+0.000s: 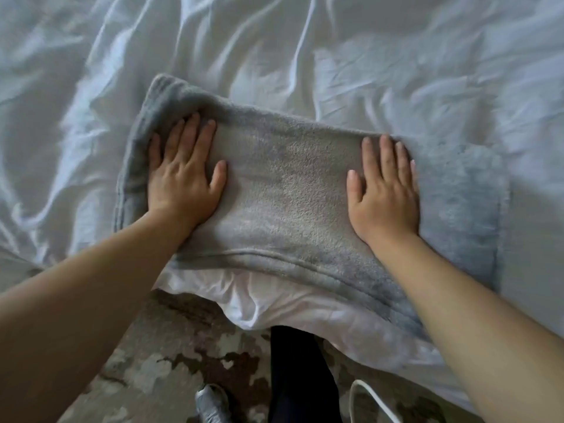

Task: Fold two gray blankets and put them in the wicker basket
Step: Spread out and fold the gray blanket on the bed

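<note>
Now both palms lie flat on the folded gray blanket, fingers straight and pinching nothing. My left grip is open and presses near the blanket's left end, its fingertips just short of the rolled far edge. My right grip, equally open, presses further right; the blurred stretch of blanket beyond it may be a looser layer. The blanket spans the gap between the two and rests on the rumpled white sheet of the bed, close to its near edge, stitched hem toward me. Below the edge show a patterned rug, my dark trouser leg and a gray shoe.
</note>
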A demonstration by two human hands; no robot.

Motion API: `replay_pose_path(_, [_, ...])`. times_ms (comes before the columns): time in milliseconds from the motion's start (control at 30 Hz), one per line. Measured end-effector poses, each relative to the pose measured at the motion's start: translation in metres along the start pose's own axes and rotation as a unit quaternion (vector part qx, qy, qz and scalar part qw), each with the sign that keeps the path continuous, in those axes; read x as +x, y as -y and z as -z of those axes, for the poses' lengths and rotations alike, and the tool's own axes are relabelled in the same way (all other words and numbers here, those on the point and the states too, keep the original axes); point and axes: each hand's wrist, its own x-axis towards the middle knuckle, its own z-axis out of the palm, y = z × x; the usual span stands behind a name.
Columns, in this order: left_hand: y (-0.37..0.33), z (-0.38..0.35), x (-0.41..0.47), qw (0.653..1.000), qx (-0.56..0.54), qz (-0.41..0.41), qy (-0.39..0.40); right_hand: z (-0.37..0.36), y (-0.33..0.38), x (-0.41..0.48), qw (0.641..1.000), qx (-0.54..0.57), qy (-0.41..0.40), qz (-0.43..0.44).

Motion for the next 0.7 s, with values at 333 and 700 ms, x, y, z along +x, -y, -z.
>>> replay_pose_path(333, [-0.003, 0.01, -0.006, 0.996, -0.013, 0.065, 0.061, 0.014, -0.13, -0.075, 0.98, 0.025, 0.03, -0.193])
replay_pose_path(700, [-0.147, 0.084, -0.037, 0.953, -0.291, 0.054, 0.054, 0.082, -0.133, -0.059, 0.638, 0.626, 0.112, -0.434])
